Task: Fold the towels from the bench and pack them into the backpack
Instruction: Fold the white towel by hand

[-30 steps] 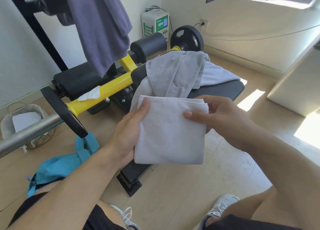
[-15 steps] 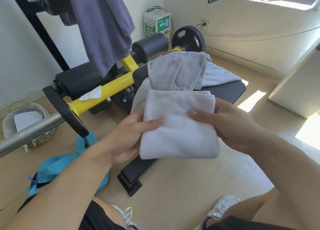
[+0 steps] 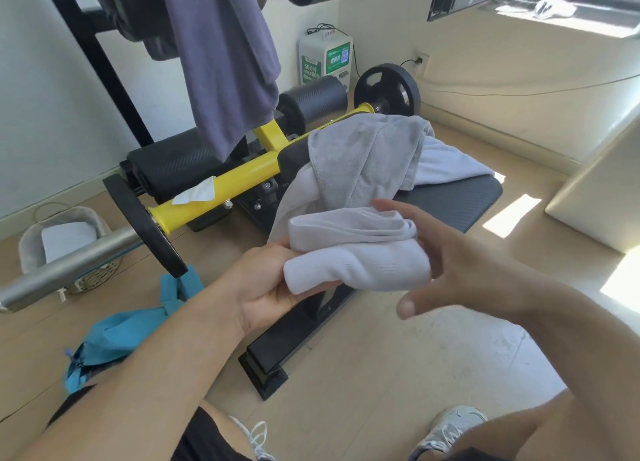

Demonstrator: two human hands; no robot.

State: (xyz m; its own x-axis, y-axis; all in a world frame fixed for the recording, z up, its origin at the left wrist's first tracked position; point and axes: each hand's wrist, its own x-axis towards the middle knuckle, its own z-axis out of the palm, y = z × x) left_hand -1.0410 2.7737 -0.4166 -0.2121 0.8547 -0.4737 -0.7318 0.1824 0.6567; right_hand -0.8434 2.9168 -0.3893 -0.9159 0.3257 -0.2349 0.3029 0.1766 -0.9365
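Observation:
A white towel (image 3: pixel 356 252), folded into a thick bundle, sits in my left hand (image 3: pixel 266 284), whose fingers curl under it from below. My right hand (image 3: pixel 460 266) is beside the bundle's right end with fingers spread and straight, holding nothing. Behind them the black bench (image 3: pixel 450 200) carries a loose grey towel (image 3: pixel 367 152) draped over a pale towel (image 3: pixel 446 162). The blue backpack (image 3: pixel 117 336) lies crumpled on the floor at the lower left, partly hidden by my left forearm.
A barbell (image 3: pixel 65 270) with black plates (image 3: pixel 145 225) crosses the left side. A yellow frame (image 3: pixel 221 190) and black roller pads (image 3: pixel 311 103) stand behind the bench. Dark clothing (image 3: pixel 225 62) hangs from above. A woven basket (image 3: pixel 65 242) sits at the far left. My shoes (image 3: pixel 450 429) are below.
The flat folded towel has been doubled over into a thick bundle. My right hand has let go of it and opened; my left hand now holds it alone from underneath.

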